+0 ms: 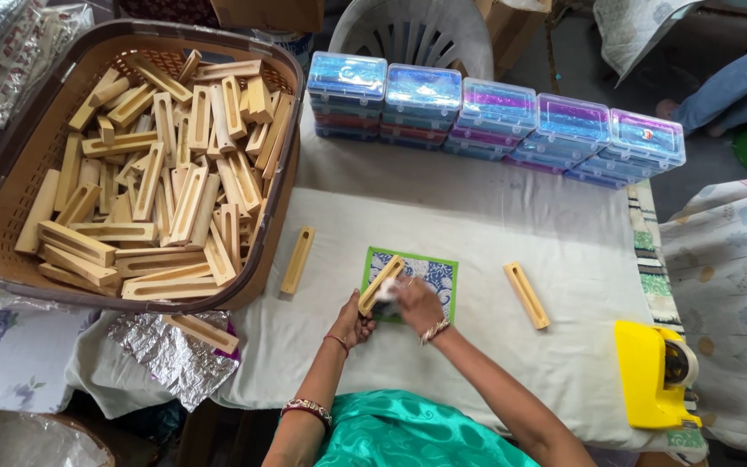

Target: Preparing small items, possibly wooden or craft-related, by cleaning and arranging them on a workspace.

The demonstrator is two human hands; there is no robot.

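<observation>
- The left hand grasps the lower end of a slotted wooden block, fingers wrapped round it, so that the block slants up and to the right over a green-edged patterned sheet.
- The right hand presses a small whitish piece (perhaps a cloth or a scrap of paper; it is blurred) against the side of that block, fingers bent over it; how tightly they close I cannot tell.
- The patterned sheet lies flat on a white cloth-covered table, directly under both hands.
- Two more wooden blocks lie loose on the cloth: one to the left of the sheet, just beside the basket, and one to the right, well apart from the hands.
- A brown woven basket sits at the table's left, heaped with many blocks of the same kind.
- A crumpled piece of silver foil lies below the basket, with another block resting on it.
- Along the far edge of the table stand stacks of clear plastic boxes with blue and purple contents, set in a row touching one another.
- A yellow tape dispenser sits at the right edge of the table, near the person's right elbow.
- A white plastic chair stands behind the boxes.
</observation>
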